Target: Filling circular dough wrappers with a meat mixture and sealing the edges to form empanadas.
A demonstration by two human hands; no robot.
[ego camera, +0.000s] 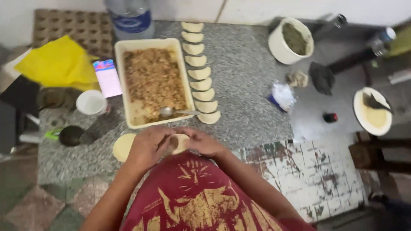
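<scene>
Both my hands meet over a round of pale dough (180, 143) with brown filling at the near edge of the speckled counter (248, 85). My left hand (147, 145) and my right hand (203, 141) pinch the dough between them. Just beyond stands a cream rectangular tray (150, 43) of brown minced filling, with a metal spoon (171, 112) lying in its near end. A flat dough disc (123, 146) lies left of my left hand. A row of several folded half-moon pastries (200, 72) runs along the tray's right side.
A white tub of green paste (291, 40) stands at the back right, a white bowl (372, 111) on the right. A phone (108, 78), white cup (91, 102), yellow cloth (60, 64), egg tray (72, 28) and water bottle (130, 17) crowd the left and back.
</scene>
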